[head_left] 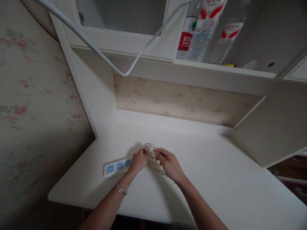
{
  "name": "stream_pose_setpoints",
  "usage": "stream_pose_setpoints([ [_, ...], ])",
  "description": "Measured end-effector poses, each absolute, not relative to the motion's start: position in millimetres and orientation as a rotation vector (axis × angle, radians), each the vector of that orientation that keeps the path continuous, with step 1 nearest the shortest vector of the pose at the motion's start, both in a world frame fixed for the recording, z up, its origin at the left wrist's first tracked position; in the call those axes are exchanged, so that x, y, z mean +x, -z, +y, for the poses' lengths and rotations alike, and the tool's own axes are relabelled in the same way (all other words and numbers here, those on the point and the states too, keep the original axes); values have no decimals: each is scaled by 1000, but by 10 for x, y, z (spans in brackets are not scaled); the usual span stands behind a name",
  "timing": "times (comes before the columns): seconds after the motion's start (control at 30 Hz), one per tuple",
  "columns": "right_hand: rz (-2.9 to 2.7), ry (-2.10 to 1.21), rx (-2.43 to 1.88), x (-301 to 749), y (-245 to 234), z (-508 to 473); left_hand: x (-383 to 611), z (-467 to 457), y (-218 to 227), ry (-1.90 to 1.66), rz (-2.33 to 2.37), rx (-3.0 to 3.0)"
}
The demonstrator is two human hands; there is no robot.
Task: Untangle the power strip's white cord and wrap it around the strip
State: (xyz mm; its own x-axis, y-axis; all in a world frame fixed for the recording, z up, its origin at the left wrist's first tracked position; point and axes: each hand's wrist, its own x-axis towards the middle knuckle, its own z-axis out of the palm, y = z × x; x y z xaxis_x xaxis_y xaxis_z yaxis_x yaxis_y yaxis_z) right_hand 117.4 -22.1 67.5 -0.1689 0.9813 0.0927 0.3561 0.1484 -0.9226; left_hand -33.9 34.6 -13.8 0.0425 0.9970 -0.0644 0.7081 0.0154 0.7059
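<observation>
A bundle of white cord [155, 163], looped into a long coil, lies on the white desktop [203, 188]. My left hand [139, 159] is closed at the coil's left end, its fingertips pinching the cord. On the other side, my right hand [169, 163] pinches a loop of the same cord between thumb and fingers and covers part of the coil. Just left of my left hand sits a white power strip [114, 172] with blue sockets facing up. Its right end is hidden behind my left hand and wrist.
A thick white cable [96, 49] hangs across the upper view, close to the camera. Above the desk, plastic bottles [200, 38] stand on an open shelf [225, 69]. Desk side panels [96, 89] rise left and right. Floral wallpaper [35, 105] covers the wall at left.
</observation>
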Motion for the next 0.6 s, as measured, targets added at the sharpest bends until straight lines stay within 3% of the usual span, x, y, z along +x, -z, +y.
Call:
stream_pose_setpoints([
  [0.1, -1958, -440, -1484, 1268, -636, -10, -318, 325, 136, -640, 1803, 1756],
  [0.17, -2119, -276, -1629, 1268, -524, 118, -322, 306, 135, -644, 1808, 1785],
  [0.47, -2315, -281, -1866, 1129, -244, 305, -334, 311, 147, -668, 1877, 1738],
  [0.6, -2303, -276, -1784, 1171, -217, 284, -320, 302, 151, -696, 1847, 1772],
])
